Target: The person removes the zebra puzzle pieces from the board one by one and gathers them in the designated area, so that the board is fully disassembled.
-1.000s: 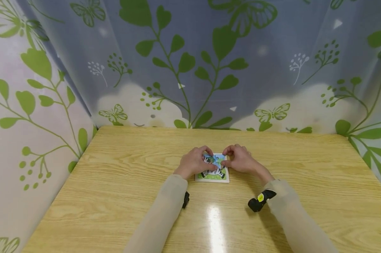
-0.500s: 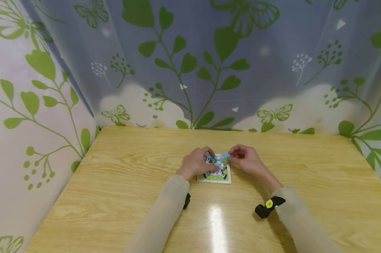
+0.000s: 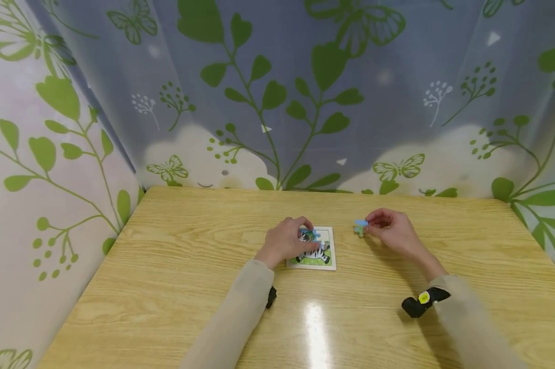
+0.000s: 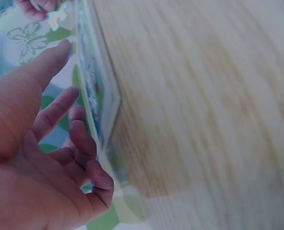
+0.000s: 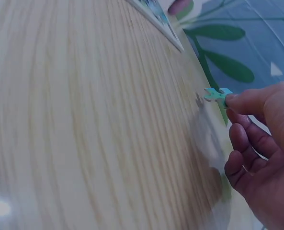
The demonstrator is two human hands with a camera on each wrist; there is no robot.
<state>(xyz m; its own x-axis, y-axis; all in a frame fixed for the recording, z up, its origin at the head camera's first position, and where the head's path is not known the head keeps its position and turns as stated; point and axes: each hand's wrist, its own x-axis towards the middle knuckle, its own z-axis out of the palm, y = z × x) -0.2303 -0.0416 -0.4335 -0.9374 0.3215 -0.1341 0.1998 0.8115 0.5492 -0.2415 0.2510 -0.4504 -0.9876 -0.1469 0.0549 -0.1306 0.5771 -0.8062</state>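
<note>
Approach to the puzzle board (image 3: 325,235) is obstructed at nine o'clock by the left hand (image 3: 286,241); passage is allowed over bare tabletop (image 3: 346,302) at six.

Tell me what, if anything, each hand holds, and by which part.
The right hand pinches a loose puzzle piece by the end nearest that hand. The left hand rests on the zebra puzzle, with no clear grip.

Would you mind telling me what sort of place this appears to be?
Probably an indoor corner set up for recording: a wood-grain table, a leaf-and-butterfly backdrop behind it and at both sides, and black wrist-worn devices.
</note>
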